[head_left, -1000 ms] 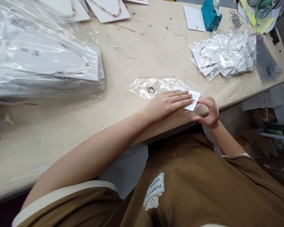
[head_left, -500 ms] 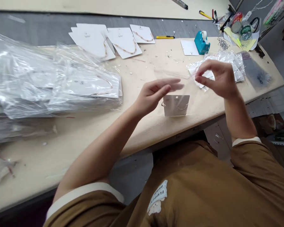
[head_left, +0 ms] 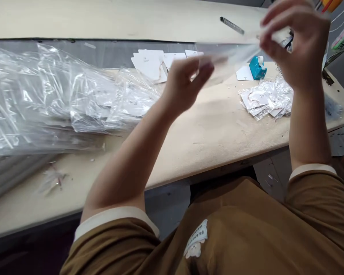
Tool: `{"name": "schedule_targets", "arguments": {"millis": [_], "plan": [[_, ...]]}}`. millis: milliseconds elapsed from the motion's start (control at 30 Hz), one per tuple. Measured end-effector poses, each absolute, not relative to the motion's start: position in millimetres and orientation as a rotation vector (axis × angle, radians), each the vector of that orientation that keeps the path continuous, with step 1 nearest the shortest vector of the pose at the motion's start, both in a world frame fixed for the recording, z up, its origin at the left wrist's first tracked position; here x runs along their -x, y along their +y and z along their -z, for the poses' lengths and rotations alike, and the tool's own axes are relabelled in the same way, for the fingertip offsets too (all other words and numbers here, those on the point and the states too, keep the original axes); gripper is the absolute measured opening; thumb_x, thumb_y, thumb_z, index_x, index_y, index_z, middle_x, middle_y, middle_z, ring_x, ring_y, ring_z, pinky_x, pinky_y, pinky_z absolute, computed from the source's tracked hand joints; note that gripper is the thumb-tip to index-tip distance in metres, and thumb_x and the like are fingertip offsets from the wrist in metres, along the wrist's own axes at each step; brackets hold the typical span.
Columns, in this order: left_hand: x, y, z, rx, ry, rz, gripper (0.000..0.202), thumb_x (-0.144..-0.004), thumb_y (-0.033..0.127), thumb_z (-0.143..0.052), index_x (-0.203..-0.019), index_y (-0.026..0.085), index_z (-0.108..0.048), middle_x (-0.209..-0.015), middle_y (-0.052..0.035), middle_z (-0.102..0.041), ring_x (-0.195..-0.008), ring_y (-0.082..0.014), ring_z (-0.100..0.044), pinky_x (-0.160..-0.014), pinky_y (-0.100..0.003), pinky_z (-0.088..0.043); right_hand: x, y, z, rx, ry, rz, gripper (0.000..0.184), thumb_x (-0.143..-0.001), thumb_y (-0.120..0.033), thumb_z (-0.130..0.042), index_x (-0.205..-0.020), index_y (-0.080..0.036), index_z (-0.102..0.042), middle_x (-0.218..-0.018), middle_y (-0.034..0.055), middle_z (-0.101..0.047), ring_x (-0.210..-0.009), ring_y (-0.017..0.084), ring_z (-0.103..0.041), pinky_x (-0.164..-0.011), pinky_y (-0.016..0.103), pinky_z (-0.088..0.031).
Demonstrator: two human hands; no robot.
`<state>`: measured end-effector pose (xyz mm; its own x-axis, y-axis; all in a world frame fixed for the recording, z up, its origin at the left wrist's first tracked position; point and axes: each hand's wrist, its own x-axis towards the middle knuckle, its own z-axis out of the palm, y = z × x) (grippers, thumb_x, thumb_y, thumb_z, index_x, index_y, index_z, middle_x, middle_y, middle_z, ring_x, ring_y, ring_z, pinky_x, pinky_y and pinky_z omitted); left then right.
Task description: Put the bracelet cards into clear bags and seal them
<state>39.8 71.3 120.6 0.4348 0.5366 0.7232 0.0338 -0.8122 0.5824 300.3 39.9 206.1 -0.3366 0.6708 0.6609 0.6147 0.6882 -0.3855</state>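
A clear, thin plastic bag (head_left: 232,53) hangs stretched in the air between the hands, high in the upper right of the frame, above the work table and blurred by motion. The right hand (head_left: 296,40) is raised highest, its fingers (head_left: 278,23) pressed together and curled down to pinch the film against the thumb; a pale patch at the pinch is too blurred to identify. The left hand (head_left: 186,82) is lower and nearer the middle, its fingers loosely curled toward the bag's other end, but the blur hides whether they grip it, so I cannot tell. Because the film is thin and slick, it could slip from either pinch if the grip loosens, or fold and cling to itself if the hands draw together. Below the right hand, a loose pile of small bagged white cards (head_left: 265,100) lies on the cream work table (head_left: 218,141); a dropped bag or a low sweep of the arm could scatter it. A teal tape dispenser (head_left: 257,68) stands just beyond that pile, white jewellery cards (head_left: 149,65) lie farther left, and a large heap of bagged cards (head_left: 60,99) fills the left side.
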Motion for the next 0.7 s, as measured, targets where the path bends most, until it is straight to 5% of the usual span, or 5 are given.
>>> {"name": "schedule_targets", "arguments": {"millis": [100, 200, 333, 500, 700], "plan": [[-29, 44, -76, -2.421, 0.395, -1.069, 0.029, -0.108, 0.035, -0.048, -0.129, 0.028, -0.067, -0.135, 0.0003, -0.069, -0.131, -0.0177, -0.062, -0.115, -0.046, -0.052, -318, -8, -158, 0.975, -2.161, -0.019, 0.021, -0.089, -0.043, -0.072, -0.084, -0.024, -0.077, -0.111, -0.0041, -0.076, -0.116, 0.021, -0.066, -0.107, 0.05, -0.046], [-21, 27, -34, -2.577, 0.294, -0.721, 0.044, -0.097, 0.047, -0.064, -0.135, 0.025, -0.065, -0.138, -0.0069, -0.066, -0.134, -0.0271, -0.059, -0.117, -0.053, -0.047, -336, -45, -104, 1.086, -2.372, -0.34, 0.015, -0.083, -0.03, -0.082, -0.097, -0.029, -0.076, -0.128, 0.0035, -0.072, -0.131, 0.028, -0.061, -0.115, 0.059, -0.044], [-31, 26, -10, -2.647, 0.351, -0.491, 0.044, -0.101, 0.044, -0.056, -0.139, 0.024, -0.062, -0.146, -0.0104, -0.059, -0.14, -0.0289, -0.054, -0.119, -0.053, -0.042, -328, -64, -52, 1.125, -2.247, -0.6, 0.015, -0.094, -0.031, -0.069, -0.107, -0.025, -0.072, -0.128, 0.0085, -0.071, -0.126, 0.025, -0.064, -0.109, 0.049, -0.05], [-54, 35, 8, -2.732, 0.563, -0.377, 0.05, -0.105, 0.04, -0.046, -0.151, 0.019, -0.048, -0.164, -0.0119, -0.034, -0.156, -0.0322, -0.027, -0.127, -0.059, -0.019, -286, -64, -15, 1.098, -2.347, -0.476, 0.019, -0.1, -0.03, -0.058, -0.112, -0.021, -0.07, -0.12, 0.0105, -0.072, -0.116, 0.024, -0.065, -0.101, 0.045, -0.052], [-54, 34, 17, -2.711, 0.556, -0.306, 0.058, -0.106, 0.046, -0.042, -0.159, 0.025, -0.034, -0.169, -0.0076, -0.024, -0.159, -0.0281, -0.017, -0.129, -0.056, -0.012, -270, -70, -3, 1.028, -2.458, -0.427, 0.015, -0.1, -0.03, -0.058, -0.093, -0.02, -0.067, -0.092, 0.0063, -0.069, -0.088, 0.02, -0.058, -0.081, 0.036, -0.049]]}}
